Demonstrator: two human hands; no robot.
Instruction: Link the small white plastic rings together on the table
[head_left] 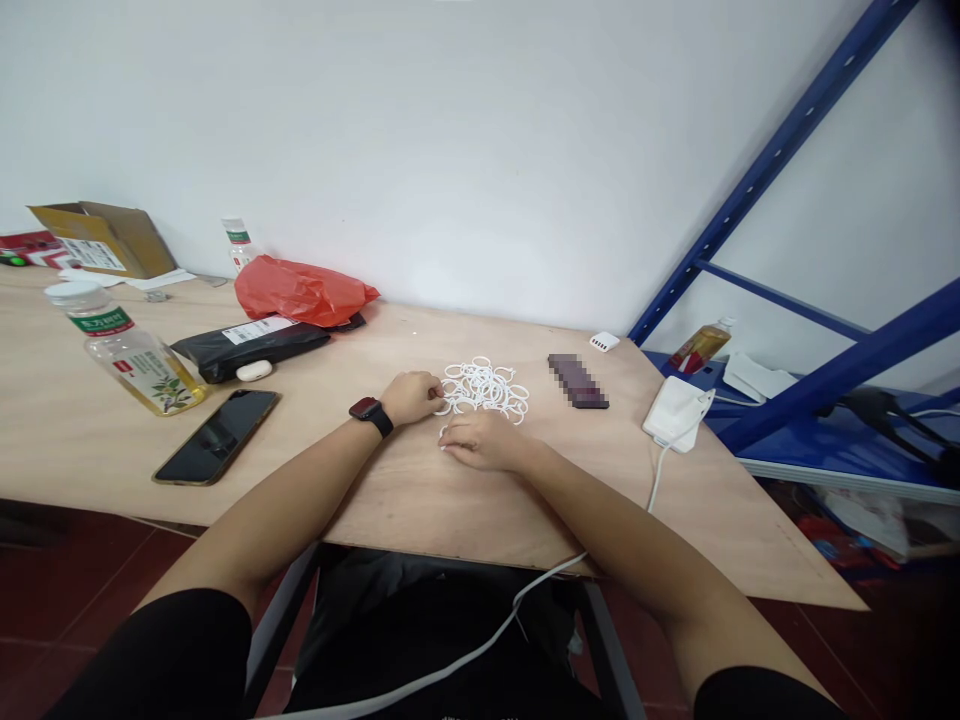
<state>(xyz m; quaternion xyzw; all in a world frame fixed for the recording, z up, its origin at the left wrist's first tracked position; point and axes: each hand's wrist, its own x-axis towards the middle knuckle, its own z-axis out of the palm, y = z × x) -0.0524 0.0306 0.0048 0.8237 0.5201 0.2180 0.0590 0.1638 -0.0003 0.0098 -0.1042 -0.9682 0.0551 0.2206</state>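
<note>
A loose pile of thin white plastic rings [487, 385] lies on the wooden table. At the pile's left edge is my left hand [411, 398], with a dark watch [371, 412] on its wrist. Its fingers are curled and closed on a white ring at the border of the heap. My right hand [484, 440] rests just in front of the pile and hides part of it. Thumb and fingers are pinched together there, with a bit of a white ring showing at the tips. The two hands are close together but apart.
Left on the table [420, 500] are a phone [217, 438], a drink bottle [131, 350], a white case [254, 371], a black package [251, 345] and a red bag [300, 290]. To the right lie a pixelated dark object [577, 381] and a white charger [675, 412] with a cable, beside blue shelving [780, 300].
</note>
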